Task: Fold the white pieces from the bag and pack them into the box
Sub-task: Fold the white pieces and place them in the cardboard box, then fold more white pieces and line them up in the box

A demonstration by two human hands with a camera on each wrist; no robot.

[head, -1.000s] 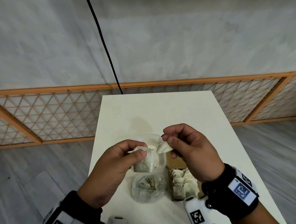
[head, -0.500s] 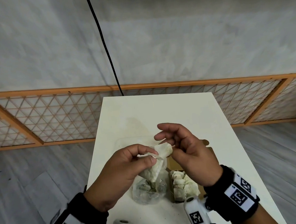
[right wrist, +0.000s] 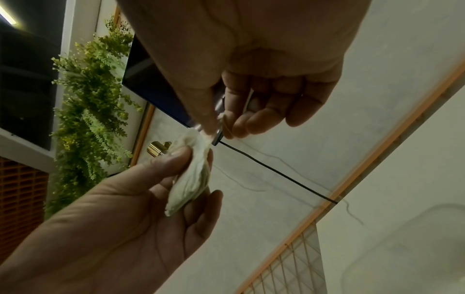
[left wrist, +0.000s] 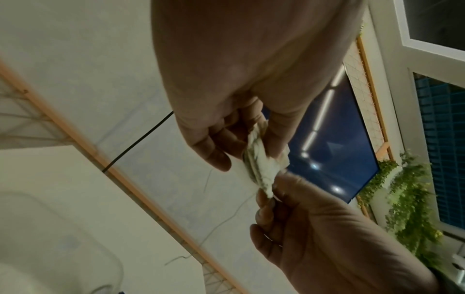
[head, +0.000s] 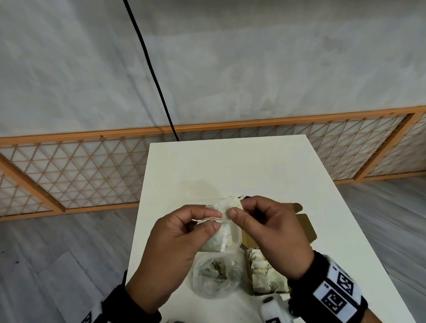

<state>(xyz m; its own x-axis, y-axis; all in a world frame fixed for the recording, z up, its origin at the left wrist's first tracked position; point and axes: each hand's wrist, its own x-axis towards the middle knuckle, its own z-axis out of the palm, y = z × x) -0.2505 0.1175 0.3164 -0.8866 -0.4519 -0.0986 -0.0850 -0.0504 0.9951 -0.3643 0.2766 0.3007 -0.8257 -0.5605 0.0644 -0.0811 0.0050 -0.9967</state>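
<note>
Above the table both hands hold one small white pouch-like piece. My left hand pinches its left side between thumb and fingers, with thin white thread running across the fingertips. My right hand pinches its right edge. In the left wrist view the white piece is creased between the left hand and the right hand. The right wrist view shows the piece hanging from the right hand. The brown cardboard box lies open at right, holding folded white pieces.
A clear plastic bag with loose contents lies on the white table under the hands, more white pieces at its far end. Beyond the table stand an orange lattice fence and a black cable.
Half a second ago the piece hung from my left hand while the right fingers were spread. Now the right hand pinches it again and the piece sits higher, between both hands.
</note>
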